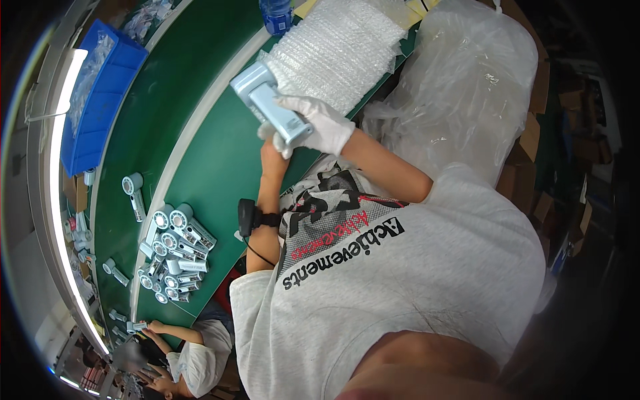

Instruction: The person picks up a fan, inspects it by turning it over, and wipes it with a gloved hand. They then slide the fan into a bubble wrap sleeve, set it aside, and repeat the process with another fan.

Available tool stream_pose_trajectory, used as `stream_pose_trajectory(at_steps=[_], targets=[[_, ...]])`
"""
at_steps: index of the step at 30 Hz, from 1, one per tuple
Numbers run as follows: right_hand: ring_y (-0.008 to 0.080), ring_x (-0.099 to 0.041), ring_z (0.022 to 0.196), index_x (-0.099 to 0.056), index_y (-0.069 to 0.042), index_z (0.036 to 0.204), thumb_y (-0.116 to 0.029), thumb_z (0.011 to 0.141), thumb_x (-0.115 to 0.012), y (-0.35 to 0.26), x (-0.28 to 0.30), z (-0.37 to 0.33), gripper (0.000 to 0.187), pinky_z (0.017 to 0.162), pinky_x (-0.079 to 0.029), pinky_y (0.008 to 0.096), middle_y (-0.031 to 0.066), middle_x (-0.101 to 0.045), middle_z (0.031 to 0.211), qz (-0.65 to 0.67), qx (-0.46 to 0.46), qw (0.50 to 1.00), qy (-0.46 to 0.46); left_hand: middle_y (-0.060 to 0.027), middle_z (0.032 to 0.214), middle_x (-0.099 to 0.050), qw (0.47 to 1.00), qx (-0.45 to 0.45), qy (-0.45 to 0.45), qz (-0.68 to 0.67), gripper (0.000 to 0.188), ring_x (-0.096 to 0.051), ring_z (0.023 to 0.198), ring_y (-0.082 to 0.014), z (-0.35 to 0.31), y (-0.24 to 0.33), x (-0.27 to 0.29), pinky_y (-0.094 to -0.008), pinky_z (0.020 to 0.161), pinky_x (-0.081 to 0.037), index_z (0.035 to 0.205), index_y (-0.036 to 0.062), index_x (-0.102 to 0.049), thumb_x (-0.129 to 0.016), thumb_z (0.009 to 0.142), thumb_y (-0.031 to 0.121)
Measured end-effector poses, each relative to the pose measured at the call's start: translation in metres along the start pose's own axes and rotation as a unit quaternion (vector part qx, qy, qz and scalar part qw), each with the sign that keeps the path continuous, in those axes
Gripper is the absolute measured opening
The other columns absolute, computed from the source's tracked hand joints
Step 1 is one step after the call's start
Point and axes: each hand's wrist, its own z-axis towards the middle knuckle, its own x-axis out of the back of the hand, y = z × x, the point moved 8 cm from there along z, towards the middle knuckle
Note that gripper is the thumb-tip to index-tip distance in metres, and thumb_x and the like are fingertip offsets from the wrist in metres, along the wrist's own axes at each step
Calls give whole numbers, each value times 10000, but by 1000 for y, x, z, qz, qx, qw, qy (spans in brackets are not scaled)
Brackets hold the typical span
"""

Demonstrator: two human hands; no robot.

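Observation:
A pale-blue handheld fan with a rounded head and a straight handle is held up over the green bench, its head pointing to the far left. My right hand, in a white glove, grips it from the right with the thumb along its upper side. Close below, my left hand is closed at the handle's lower end, largely hidden by the fan and the other hand. Nearby on the left lies a pile of similar pale-blue fans. Beyond the held fan is a stack of bubble-wrap bags.
A green conveyor belt runs along the bench, carrying single fans. On its far side stands a blue bin with clear plastic bags. A blue-capped bottle is at the back. Right, a large plastic bag; lower left, a co-worker.

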Motion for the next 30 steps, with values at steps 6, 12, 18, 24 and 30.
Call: stream_pose_trajectory(at_steps=[6, 12, 18, 24, 30], targets=[[196, -591, 549, -338, -31, 1250, -252, 841, -488, -1, 57, -17, 488, 476, -505, 305, 137, -584, 762, -253, -5, 967, 25, -169, 815, -584, 980, 171, -95, 35, 175, -561, 713, -341, -3, -43, 26, -413, 594, -441, 769, 35, -540, -562, 797, 206], [183, -599, 601, -259, -45, 1324, -122, 770, -536, 35, 89, -20, 625, 506, -509, 291, 118, -584, 796, -238, -22, 971, -26, -159, 719, -583, 996, 81, 2, 44, 224, -556, 636, -348, 14, -5, 33, -446, 565, -426, 705, 15, -506, -566, 793, 213], [168, -600, 662, -265, -65, 1328, -78, 737, -560, 42, 98, -18, 661, 545, -497, 272, 99, -581, 878, -227, 53, 972, 18, -188, 627, -536, 977, 150, -129, 77, 206, -538, 615, -363, 17, -30, -9, -435, 564, -413, 748, -24, -532, -492, 828, 161], [162, -597, 676, -283, -105, 1323, -89, 754, -531, 48, 129, -3, 621, 554, -476, 259, 114, -578, 942, -509, 89, 845, 139, -178, 585, -502, 957, 259, -16, -128, 197, -521, 575, -324, 12, -40, 19, -419, 555, -407, 726, -23, -517, -467, 828, 138], [191, -588, 681, -347, -75, 1260, -91, 781, -501, 67, 122, 23, 503, 569, -482, 274, 110, -573, 923, -305, -73, 945, 94, -190, 848, -485, 993, 27, 114, 27, 92, -452, 755, -310, 32, 10, 73, -391, 690, -384, 726, -13, -520, -538, 758, 72]])
